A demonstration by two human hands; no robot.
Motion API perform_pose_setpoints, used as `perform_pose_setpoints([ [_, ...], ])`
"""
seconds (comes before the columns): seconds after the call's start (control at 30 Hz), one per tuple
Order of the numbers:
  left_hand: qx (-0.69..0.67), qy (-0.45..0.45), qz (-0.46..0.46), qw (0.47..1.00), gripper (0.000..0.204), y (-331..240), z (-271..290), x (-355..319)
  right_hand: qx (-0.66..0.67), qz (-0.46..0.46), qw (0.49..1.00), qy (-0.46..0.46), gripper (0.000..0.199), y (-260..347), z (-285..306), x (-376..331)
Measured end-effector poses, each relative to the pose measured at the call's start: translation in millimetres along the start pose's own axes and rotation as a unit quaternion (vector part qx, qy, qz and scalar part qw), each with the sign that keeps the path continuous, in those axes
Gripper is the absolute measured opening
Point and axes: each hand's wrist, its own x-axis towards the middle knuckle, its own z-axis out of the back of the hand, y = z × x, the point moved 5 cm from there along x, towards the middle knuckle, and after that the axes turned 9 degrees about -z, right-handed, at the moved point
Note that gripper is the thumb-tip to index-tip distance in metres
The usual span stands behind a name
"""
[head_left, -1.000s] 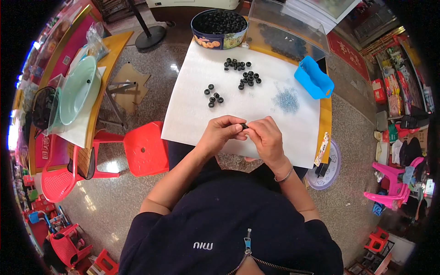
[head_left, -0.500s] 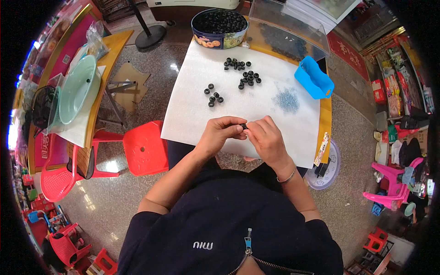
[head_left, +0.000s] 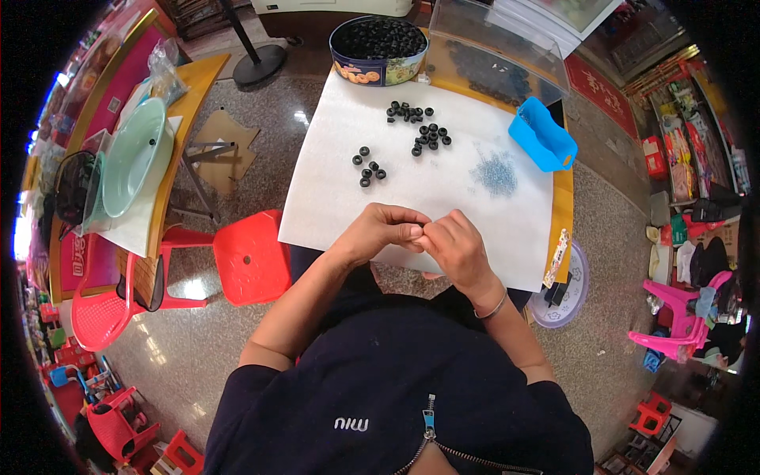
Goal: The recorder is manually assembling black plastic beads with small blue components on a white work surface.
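Over the near part of a white sheet (head_left: 317, 210), my left hand (head_left: 388, 229) and my right hand (head_left: 457, 247) meet fingertip to fingertip. Both are closed in a pinch. A small black part was visible at the left fingertips a moment earlier; the fingers now cover it. What the right fingers hold is hidden. Beyond the hands lie loose black ring-shaped parts: a small left group (head_left: 372, 168), a middle group (head_left: 432, 136) and a far group (head_left: 406, 112). Right of them spreads a patch of tiny pale-blue pieces (head_left: 496, 174).
At the table's far edge stands an oval tin (head_left: 396, 73) full of black parts, beside a clear plastic box (head_left: 507, 71). A blue container (head_left: 543, 136) sits at the right edge. A red stool (head_left: 252, 257) is left of the table; a green basin (head_left: 134, 170) rests on another table.
My hands have drawn closer together, and the fingers now hide the small black part that showed between them. The groups on the sheet look unchanged.
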Motion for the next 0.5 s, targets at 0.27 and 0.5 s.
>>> perform_pose_setpoints([
  [0.27, -0.021, 0.033, 0.019, 0.999, 0.035, 6.7, -3.3, -5.9, 0.025, -0.016, 0.999, -0.020, 0.016, 0.3, 0.6, -0.3],
  [0.5, -0.057, 0.033, 0.011, 0.998, 0.038, 15.7, -9.2, -5.3, 0.066, -0.023, 0.996, -0.058, 0.023, -11.4, -6.2, -5.1],
])
